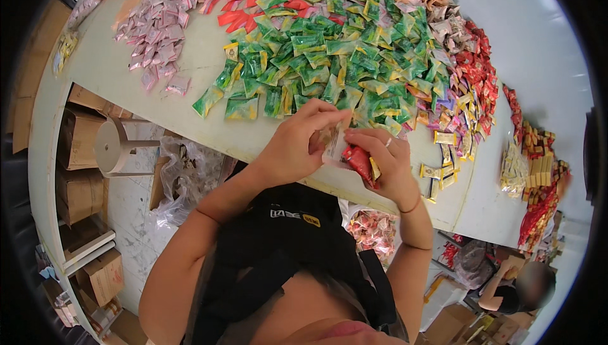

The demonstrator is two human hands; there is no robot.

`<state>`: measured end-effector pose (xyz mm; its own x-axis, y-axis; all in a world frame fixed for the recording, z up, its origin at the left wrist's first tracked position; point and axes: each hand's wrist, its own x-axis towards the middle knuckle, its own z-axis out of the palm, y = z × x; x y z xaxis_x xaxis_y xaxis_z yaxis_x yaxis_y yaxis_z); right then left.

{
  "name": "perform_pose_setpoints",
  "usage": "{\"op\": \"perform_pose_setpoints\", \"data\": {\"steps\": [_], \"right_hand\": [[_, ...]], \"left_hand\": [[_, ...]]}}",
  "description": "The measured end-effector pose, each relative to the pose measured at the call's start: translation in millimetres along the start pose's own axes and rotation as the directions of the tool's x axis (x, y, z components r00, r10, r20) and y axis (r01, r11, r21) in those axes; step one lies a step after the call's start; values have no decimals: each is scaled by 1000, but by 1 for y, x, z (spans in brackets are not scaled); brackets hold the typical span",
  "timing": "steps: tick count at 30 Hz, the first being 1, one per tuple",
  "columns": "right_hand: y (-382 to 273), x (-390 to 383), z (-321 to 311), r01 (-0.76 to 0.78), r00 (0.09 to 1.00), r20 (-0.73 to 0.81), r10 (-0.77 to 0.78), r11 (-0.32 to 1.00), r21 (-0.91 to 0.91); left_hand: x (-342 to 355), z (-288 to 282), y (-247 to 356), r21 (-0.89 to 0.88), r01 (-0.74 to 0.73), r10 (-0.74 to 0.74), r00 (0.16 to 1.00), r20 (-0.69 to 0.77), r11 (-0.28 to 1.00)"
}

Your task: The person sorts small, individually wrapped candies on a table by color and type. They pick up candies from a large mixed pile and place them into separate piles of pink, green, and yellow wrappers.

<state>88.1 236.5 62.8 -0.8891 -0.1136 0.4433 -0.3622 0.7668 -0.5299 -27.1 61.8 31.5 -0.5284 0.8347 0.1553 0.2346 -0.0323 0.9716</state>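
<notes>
My left hand (294, 139) pinches the edge of a small clear plastic bag (335, 150) above the front edge of the table. Against the bag's other side is my right hand (391, 164), with a ring on one finger. Its fingers close round a small red packet (359, 163) and a yellow one (375, 169). Whether these packets lie partly inside the bag I cannot tell. Just beyond my hands spreads a heap of green and yellow packets (310, 44). Several small yellow and black packets (445, 137) lie to the right of my right hand.
Pink packets (155, 44) and red packets (237, 19) lie farther back. More red packets (475, 60) edge the heap's right. Beneath the table are cardboard boxes (82, 139), a stool (111, 147) and a bag of packets (373, 230). Another person (522, 288) is at lower right.
</notes>
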Motion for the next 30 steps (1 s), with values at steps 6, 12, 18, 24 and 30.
{"op": "perform_pose_setpoints", "data": {"steps": [6,12,18,24,30], "right_hand": [[-8,11,-20,125,956,279,-88,986,-115],[-14,-10,-7,76,989,143,-47,977,-201],[-5,-10,-5,-225,927,339,161,962,157],[6,-23,-1,-272,819,548,171,956,107],[-8,-21,-7,-72,937,305,169,950,-305]], "left_hand": [[-9,0,2,-28,-73,76,986,147,997],[-8,-6,10,-96,-62,84,964,252,993],[-9,-5,-21,-186,60,9,936,351,981],[-6,-10,-4,-291,184,-57,917,395,939],[-5,-15,15,-86,62,-52,993,109,994]]}}
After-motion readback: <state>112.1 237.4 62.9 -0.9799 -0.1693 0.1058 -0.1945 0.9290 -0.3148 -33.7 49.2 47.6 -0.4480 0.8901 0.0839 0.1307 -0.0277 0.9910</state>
